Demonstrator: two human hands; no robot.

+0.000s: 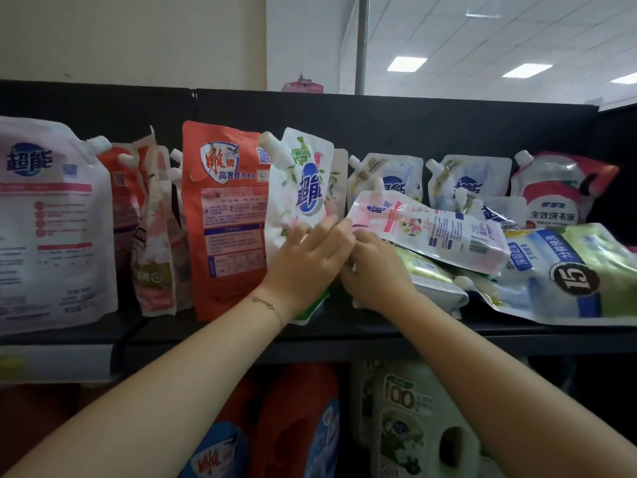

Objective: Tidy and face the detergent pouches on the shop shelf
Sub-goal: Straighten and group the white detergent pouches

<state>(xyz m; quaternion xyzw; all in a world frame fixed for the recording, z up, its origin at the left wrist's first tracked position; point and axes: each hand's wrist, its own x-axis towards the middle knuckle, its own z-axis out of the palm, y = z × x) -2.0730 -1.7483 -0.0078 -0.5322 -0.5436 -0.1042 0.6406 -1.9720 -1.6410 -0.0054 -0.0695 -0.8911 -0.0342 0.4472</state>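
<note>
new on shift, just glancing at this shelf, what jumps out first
Two hands meet mid-shelf: the left hand lies on an upright white floral pouch, the right hand at the corner of a pink pouch. Right of them, pouches lie toppled in a heap, a green pouch marked 15 foremost.

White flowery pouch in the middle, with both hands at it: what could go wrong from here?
The white floral pouch stands tilted with the left hand pressed on it; released, it may slump against the orange pouch or tip forward off the shelf.
The pink pouch lies slanted on a loose pile of flat pouches beside the right hand; a nudge could send it sliding.
</note>
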